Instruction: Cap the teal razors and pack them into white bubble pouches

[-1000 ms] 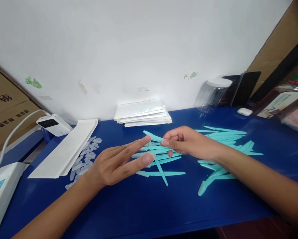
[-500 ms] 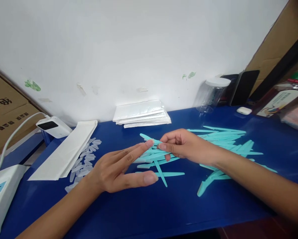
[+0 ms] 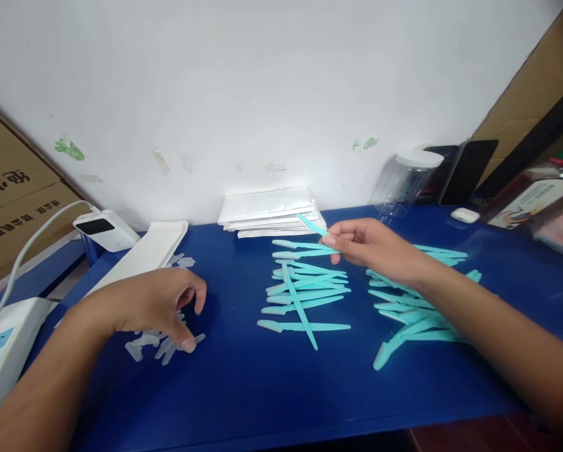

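Turquoise razor pinched between its thumb and fingers, the right hand is at the far end of a row of razors on the blue table, while the left hand, thumb and fingers parted, is over clear caps, touching or not I cannot tell.
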Demonstrator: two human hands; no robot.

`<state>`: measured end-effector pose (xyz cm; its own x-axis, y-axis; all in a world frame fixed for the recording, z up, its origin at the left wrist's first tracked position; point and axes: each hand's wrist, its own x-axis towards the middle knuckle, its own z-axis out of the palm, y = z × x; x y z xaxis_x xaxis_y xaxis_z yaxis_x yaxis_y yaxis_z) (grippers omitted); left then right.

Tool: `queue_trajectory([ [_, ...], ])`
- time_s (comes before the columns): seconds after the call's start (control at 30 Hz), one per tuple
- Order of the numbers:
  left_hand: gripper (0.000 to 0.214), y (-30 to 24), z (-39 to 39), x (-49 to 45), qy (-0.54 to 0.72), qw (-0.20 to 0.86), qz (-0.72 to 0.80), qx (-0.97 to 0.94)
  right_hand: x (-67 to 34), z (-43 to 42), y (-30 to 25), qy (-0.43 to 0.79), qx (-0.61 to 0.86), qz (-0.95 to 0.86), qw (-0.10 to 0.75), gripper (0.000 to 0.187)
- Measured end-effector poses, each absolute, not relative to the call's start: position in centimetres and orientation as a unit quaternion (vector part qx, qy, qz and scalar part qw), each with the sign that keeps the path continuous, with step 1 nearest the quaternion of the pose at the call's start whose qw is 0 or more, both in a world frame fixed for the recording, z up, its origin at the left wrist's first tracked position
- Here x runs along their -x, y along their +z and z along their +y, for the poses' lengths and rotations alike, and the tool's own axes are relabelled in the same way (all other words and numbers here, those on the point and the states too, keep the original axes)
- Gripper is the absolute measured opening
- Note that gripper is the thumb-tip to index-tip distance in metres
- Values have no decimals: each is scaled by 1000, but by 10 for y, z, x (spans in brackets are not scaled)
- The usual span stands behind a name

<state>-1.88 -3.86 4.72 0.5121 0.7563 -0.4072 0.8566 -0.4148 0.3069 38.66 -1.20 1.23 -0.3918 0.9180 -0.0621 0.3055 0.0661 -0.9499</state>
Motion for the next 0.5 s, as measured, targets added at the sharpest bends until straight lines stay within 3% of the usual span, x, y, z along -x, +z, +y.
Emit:
queue_trajectory([
  [0.27, 20, 30, -36, 3, -173, 271, 568, -758, -384, -13, 14, 492, 482, -663, 294, 47],
  [0.5, 30, 28, -31, -19, 31, 247, 518, -818, -385, -14, 11, 523, 446, -684, 245, 45],
])
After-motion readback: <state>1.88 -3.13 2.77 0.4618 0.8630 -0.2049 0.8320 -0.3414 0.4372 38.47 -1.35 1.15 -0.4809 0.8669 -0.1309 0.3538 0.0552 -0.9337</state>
